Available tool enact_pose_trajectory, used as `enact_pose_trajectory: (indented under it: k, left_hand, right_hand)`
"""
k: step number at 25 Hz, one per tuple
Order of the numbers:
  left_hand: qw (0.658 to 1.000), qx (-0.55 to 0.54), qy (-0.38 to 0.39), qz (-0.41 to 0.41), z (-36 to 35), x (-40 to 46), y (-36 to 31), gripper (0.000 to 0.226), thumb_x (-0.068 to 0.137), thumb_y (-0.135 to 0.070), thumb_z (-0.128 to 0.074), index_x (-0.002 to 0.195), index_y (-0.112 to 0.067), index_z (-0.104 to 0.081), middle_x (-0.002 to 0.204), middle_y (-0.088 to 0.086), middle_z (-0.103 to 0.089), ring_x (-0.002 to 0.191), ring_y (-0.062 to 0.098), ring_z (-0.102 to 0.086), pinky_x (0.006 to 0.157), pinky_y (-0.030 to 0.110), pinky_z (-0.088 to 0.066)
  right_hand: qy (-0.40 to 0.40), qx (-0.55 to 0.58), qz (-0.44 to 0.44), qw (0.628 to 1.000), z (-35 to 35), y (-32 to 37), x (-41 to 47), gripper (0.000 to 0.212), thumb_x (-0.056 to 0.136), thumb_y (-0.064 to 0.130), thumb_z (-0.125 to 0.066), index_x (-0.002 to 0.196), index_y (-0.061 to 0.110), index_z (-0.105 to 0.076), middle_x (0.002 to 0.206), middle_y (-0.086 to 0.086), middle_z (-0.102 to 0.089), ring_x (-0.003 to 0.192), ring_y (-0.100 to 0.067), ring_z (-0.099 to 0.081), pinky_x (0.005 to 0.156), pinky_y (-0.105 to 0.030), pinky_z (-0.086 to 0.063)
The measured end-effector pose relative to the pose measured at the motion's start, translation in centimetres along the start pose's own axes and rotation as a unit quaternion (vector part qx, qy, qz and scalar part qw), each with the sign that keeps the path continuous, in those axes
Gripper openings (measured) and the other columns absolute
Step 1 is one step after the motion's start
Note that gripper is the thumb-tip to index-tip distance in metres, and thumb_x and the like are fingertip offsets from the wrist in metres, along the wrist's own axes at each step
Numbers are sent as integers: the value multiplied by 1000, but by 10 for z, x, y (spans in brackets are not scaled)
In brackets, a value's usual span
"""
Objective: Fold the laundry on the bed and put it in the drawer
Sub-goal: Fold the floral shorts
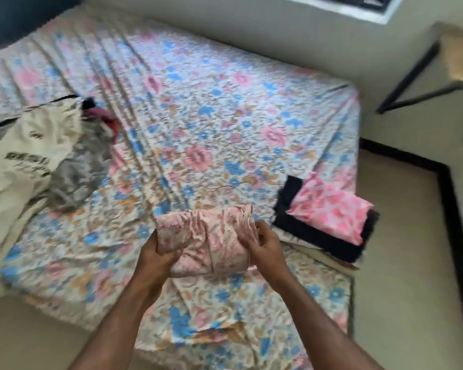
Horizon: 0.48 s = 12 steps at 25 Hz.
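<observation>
1. The left hand (155, 252) grips the left end of a folded bundle of pale pink cloth with small red flowers (206, 241). The fingers curl under it and the thumb sits on top.
2. The right hand (262, 244) pinches the right end of the same pink bundle. The fingers are bent around the cloth.
3. The bundle is held between both hands, just above the near part of the bed with the flowery sheet in blue, pink and orange (198, 108).
4. Just to the right of the right hand there is a small stack on the bed — a folded bright pink cloth with big pink flowers (332, 206) lies on top of a folded dark navy cloth (318, 236). Something pale sticks out under the navy cloth, but it is too hidden to tell what.
5. Far to the left of the left hand lies a messy pile that is not folded — a cream cloth with dark letters (19, 161), a grey cloth (78, 169) beside it, and a dark red piece (104, 116) behind them.
6. Far past the right hand, off the bed, stands a wooden table with black metal legs (460, 62) next to the wall.
</observation>
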<state>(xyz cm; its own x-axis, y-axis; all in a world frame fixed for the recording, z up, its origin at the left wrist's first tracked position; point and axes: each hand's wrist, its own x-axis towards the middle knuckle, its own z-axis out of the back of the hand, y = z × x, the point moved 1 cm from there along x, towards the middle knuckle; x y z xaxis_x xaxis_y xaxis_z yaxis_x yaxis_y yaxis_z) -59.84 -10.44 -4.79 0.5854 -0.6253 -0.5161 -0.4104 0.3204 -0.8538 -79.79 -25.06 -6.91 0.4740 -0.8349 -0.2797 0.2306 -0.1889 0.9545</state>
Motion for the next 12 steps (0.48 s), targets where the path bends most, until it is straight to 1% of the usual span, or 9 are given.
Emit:
enact_pose_trajectory:
  k: [2, 3, 4, 5, 6, 7, 8, 10, 12]
  left_hand:
    - [997, 15, 71, 12, -64, 9, -5, 57, 87, 18, -62, 126, -24, -59, 109, 6, -75, 100, 30, -73, 69, 37, -62]
    - [994, 23, 110, 17, -95, 13, -10, 58, 84, 17, -65, 125, -23, -60, 107, 7, -76, 101, 33, -72, 68, 38, -61]
    - [988, 28, 148, 17, -126, 17, -17, 59, 79, 14, -70, 124, -23, -60, 106, 8, -76, 101, 33, -72, 68, 39, -61]
    - [983, 32, 182, 13, -156, 22, -24, 62, 72, 8, -73, 124, -24, -60, 105, 7, -76, 100, 32, -72, 68, 39, -61]
    - [977, 34, 209, 8, -181, 26, -31, 65, 68, 5, -73, 125, -23, -60, 105, 6, -77, 98, 31, -73, 68, 39, -61]
    - [972, 38, 233, 3, -210, 32, -36, 66, 67, 6, -72, 126, -23, -59, 103, 4, -77, 97, 28, -74, 68, 38, -61]
    - [966, 44, 255, -1, -239, 40, -41, 67, 71, 11, -72, 127, -23, -59, 103, 3, -77, 95, 25, -74, 67, 36, -61]
    - [955, 56, 290, -15, -289, 56, -54, 62, 82, 19, -65, 128, -24, -57, 106, 3, -75, 96, 23, -74, 69, 35, -61]
    - [948, 68, 309, -25, -332, 77, -64, 57, 87, 19, -60, 126, -22, -57, 107, 4, -74, 97, 24, -73, 72, 36, -61]
  right_hand:
    - [-46, 60, -33, 997, 61, -6, -5, 23, 90, 22, -77, 111, 23, -70, 112, -5, -74, 106, -26, -71, 92, -56, -57]
    - [-77, 88, -42, 992, 89, -7, -6, 21, 91, 18, -76, 110, 23, -70, 112, -7, -74, 106, -30, -71, 91, -56, -58]
    - [-115, 106, -43, 987, 117, -9, -5, 21, 92, 14, -75, 111, 21, -70, 111, -8, -75, 105, -33, -71, 89, -54, -59]
    - [-153, 115, -36, 981, 143, -7, -3, 22, 92, 12, -74, 113, 18, -69, 110, -8, -75, 105, -34, -71, 85, -49, -60]
    - [-184, 114, -30, 976, 164, -2, -1, 23, 92, 11, -75, 114, 16, -68, 109, -7, -76, 105, -34, -71, 83, -44, -60]
    - [-211, 112, -26, 971, 187, 3, 3, 25, 91, 13, -76, 114, 15, -68, 109, -6, -76, 106, -34, -71, 84, -44, -60]
    - [-232, 110, -18, 966, 210, 8, 8, 26, 90, 14, -77, 114, 16, -68, 111, -6, -76, 107, -33, -71, 87, -48, -59]
    - [-269, 118, 0, 956, 249, 25, 23, 24, 87, 13, -78, 110, 16, -68, 108, -8, -77, 103, -32, -72, 89, -54, -59]
    - [-304, 129, 17, 944, 284, 41, 40, 19, 87, 11, -78, 101, 16, -68, 103, -8, -77, 95, -31, -73, 82, -54, -61]
